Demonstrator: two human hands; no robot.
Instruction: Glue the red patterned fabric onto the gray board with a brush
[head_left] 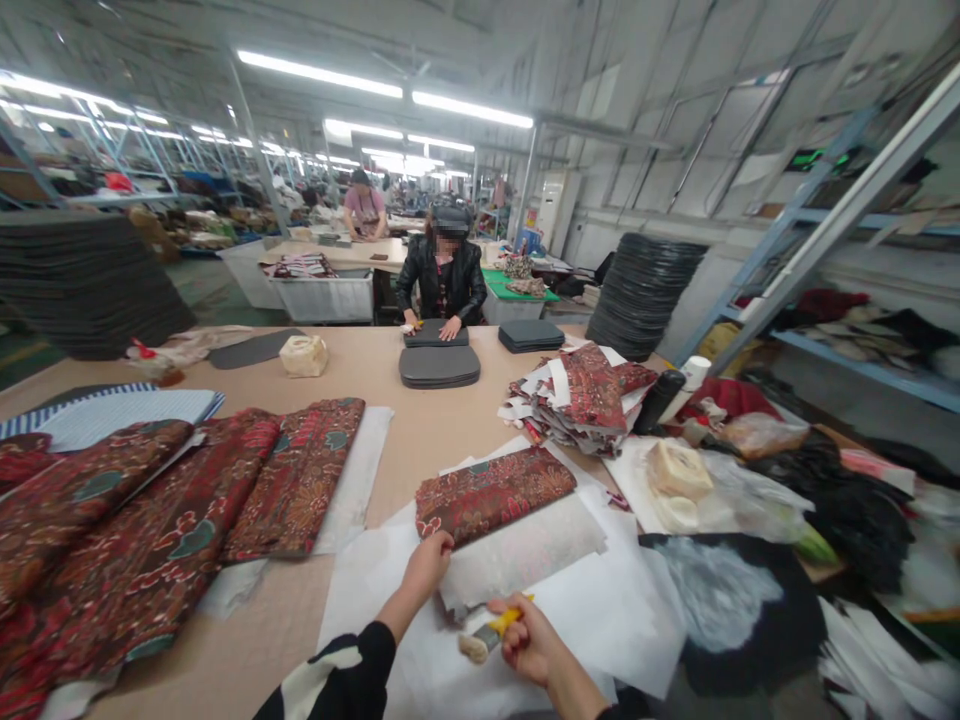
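My right hand (527, 640) is closed around the yellow handle of a paintbrush (489, 634), its pale bristles pointing left. Under and beyond the brush lies a greyish-white backing piece (525, 555). My left hand (430, 562) pinches the lower left corner of a red-brown patterned fabric piece (495, 495), which lies along the far side of the backing. Both rest on white paper sheets (637, 620). Right of the paper is a black sheet (739, 610) smeared with a whitish substance.
Folded patterned fabric (292, 480) covers the left of the table (360, 400). A heap of patterned pieces (585, 395) and a cream block (679, 470) stand right. Across the table, a co-worker (442, 265) handles dark panels (439, 365). Tall black stacks (641, 290) rise behind.
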